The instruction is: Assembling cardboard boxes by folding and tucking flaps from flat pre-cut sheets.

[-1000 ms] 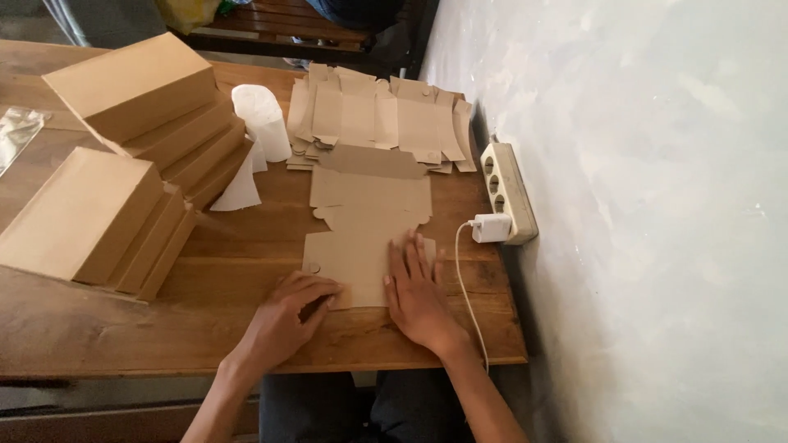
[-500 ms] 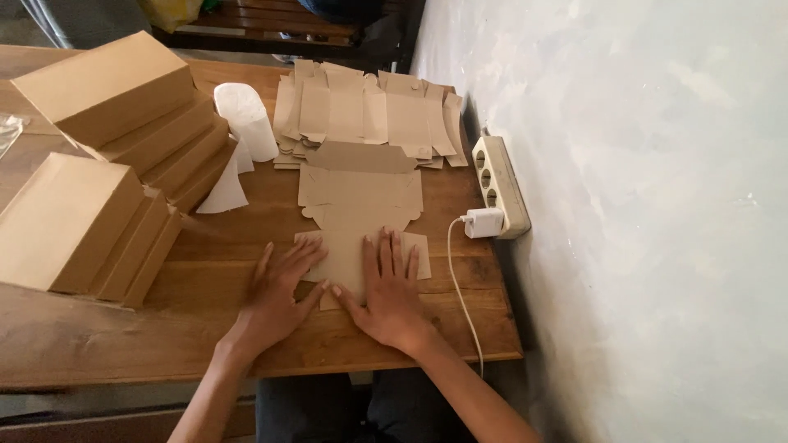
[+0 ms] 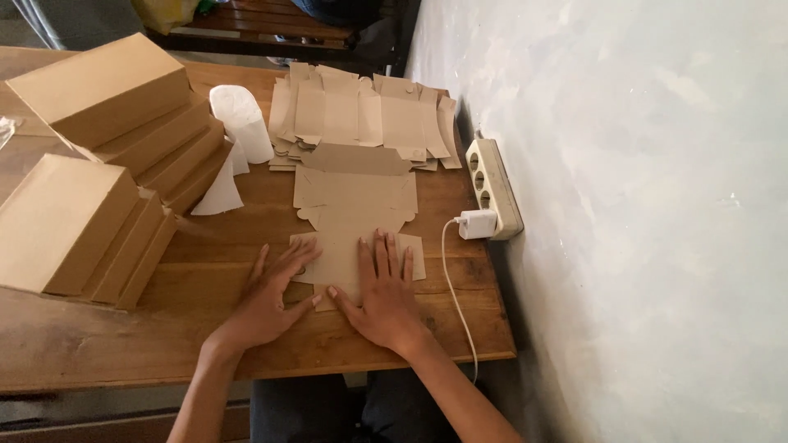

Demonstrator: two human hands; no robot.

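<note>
A flat, unfolded brown cardboard box blank [image 3: 355, 205] lies on the wooden table [image 3: 230, 238] in front of me. My left hand [image 3: 267, 299] rests flat at the blank's near-left corner, fingers spread. My right hand [image 3: 382, 295] presses flat on the blank's near edge, fingers apart and pointing away from me. Neither hand grips anything. Beyond the blank lies a stack of several more flat blanks [image 3: 361, 115].
Two leaning stacks of assembled brown boxes [image 3: 107, 107] [image 3: 74, 226] fill the table's left side. A white paper roll [image 3: 242, 123] lies beside them. A power strip [image 3: 492, 189] with a white charger [image 3: 476, 223] and cable sits along the pale wall at right.
Both hands have slid a little toward the blank's near end and now lie flat on it. The view has shifted slightly, so the blank appears farther up the table.
</note>
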